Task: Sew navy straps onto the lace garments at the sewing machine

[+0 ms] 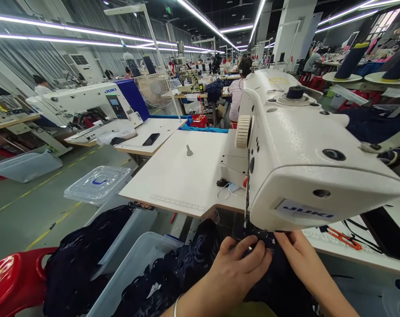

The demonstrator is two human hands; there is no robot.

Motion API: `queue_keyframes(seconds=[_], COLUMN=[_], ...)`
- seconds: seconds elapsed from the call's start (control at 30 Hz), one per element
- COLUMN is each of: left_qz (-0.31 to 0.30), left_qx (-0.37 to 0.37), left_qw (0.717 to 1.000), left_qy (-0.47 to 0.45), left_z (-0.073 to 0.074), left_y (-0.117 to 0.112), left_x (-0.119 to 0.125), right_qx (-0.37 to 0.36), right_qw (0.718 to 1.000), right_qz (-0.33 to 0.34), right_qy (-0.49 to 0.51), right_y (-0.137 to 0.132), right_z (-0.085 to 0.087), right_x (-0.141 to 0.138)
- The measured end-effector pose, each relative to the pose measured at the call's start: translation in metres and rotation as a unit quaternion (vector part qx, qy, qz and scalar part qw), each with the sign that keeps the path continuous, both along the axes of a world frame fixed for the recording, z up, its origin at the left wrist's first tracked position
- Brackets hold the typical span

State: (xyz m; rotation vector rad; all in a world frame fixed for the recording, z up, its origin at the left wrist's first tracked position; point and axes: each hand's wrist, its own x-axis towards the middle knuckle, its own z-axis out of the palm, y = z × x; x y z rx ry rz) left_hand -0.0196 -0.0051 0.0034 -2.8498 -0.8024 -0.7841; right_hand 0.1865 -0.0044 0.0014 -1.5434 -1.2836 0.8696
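Note:
A white JUKI sewing machine (318, 145) fills the right side, and both my hands are low at its needle end. My left hand (237, 268), with a bracelet at the wrist, curls its fingers on dark navy fabric (279, 273). My right hand (297, 251) grips the same fabric from the other side, its fingertips partly hidden beneath the machine head. The needle and the stitching point are too dark to make out. From my left hand, a bunched run of navy pieces (200, 246) trails down into a clear plastic bin (133, 255).
A white tabletop (173, 171) with a printed ruler edge holds a grey peg (189, 150). A phone (151, 139) lies farther back. An orange tool (345, 239) is at right. A red stool (13, 281), dark cloth (77, 259) and a clear lid (99, 182) are at left.

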Motion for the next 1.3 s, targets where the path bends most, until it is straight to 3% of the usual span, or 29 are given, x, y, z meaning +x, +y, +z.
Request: queue_keyframes(seconds=[0.1,0.23,0.4,0.77,1.3], left_qz=[0.047,0.082,0.114,0.118,0.124], left_qx=[0.028,0.064,0.105,0.095,0.115], left_qw=[0.998,0.994,0.988,0.988,0.986], left_qy=[-0.034,-0.032,0.022,0.012,-0.008], left_z=[-0.004,0.001,0.003,0.004,0.001], left_y=[0.0,0.004,0.006,0.008,0.01], left_x=[0.01,0.018,0.019,0.021,0.023], right_qx=[-0.003,0.11,0.196,0.215,0.156], right_qw=[0.995,0.967,0.942,0.94,0.977], right_qz=[0.003,0.023,-0.007,-0.012,-0.012], right_qy=[-0.101,-0.23,-0.274,-0.266,-0.142], right_y=[0.014,0.032,0.046,0.054,0.054], right_z=[-0.001,-0.005,-0.019,-0.03,-0.024], right_x=[0.006,0.008,0.006,0.008,0.004])
